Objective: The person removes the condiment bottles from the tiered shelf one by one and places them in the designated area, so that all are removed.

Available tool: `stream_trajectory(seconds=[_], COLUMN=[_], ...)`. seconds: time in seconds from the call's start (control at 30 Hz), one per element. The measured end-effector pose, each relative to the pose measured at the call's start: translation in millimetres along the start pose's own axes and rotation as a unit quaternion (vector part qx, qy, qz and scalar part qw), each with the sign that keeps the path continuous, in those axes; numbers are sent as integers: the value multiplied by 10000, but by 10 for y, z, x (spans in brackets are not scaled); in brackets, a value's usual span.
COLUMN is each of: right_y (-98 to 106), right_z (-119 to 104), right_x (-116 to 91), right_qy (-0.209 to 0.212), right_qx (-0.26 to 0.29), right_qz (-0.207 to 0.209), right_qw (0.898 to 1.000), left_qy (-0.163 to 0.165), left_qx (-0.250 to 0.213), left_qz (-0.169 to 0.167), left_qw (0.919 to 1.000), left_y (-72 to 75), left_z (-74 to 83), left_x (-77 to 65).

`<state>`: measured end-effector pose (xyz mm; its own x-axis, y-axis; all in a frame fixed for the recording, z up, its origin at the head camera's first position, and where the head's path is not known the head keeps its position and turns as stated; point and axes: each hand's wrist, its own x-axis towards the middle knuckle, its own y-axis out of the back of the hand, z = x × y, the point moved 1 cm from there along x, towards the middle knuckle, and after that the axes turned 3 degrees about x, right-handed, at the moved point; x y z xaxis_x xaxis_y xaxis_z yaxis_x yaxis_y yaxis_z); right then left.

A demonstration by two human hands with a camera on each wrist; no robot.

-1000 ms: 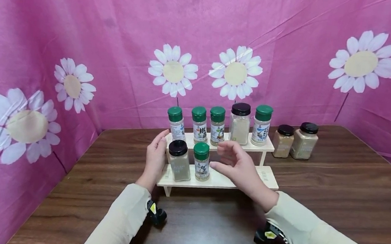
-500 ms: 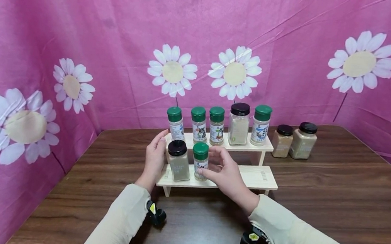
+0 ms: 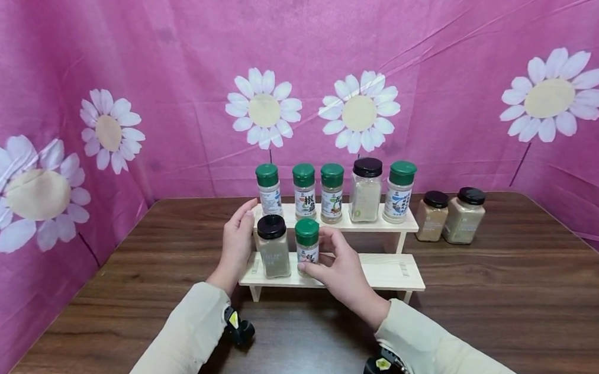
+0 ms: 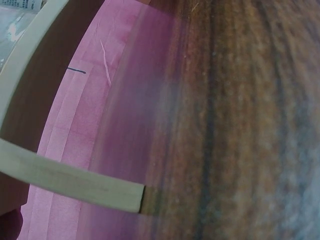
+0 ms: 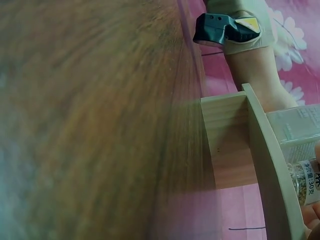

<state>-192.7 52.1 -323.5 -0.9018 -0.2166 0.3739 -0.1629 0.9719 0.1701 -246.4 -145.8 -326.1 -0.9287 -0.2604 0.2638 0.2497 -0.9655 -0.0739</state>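
On the front of the lower step, my right hand holds a green-capped spice shaker between thumb and fingers; the shaker stands upright. In the right wrist view the shaker shows coarse grains behind a printed label, with fingers at its far side. Left of it stands a square black-lidded spice jar. My left hand lies along the left end of the wooden two-step rack, close to that jar, its fingers fairly straight. Its fingertips are partly hidden.
Along the upper step stand several green-capped shakers and a tall black-lidded jar. Right of the rack, two black-lidded jars stand on the brown wooden table. A pink flowered cloth hangs behind.
My right hand has moved left from beside the green-capped shaker and closed its thumb and fingers on it. The left hand stays at the rack's left end.
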Motion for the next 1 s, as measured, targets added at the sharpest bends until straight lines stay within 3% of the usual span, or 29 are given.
stream_trajectory(seconds=[0.53, 1.0], right_y=[-16, -4], right_z=[-17, 13], right_x=[-9, -16], right_qy=[-292, -18], right_qx=[-235, -104], right_qz=[41, 135], right_qw=[9993, 9999], left_qy=[-28, -75], left_qx=[77, 27], left_qz=[34, 23], left_qw=[10000, 10000], left_y=[7, -2], left_z=[2, -7], left_x=[-10, -6])
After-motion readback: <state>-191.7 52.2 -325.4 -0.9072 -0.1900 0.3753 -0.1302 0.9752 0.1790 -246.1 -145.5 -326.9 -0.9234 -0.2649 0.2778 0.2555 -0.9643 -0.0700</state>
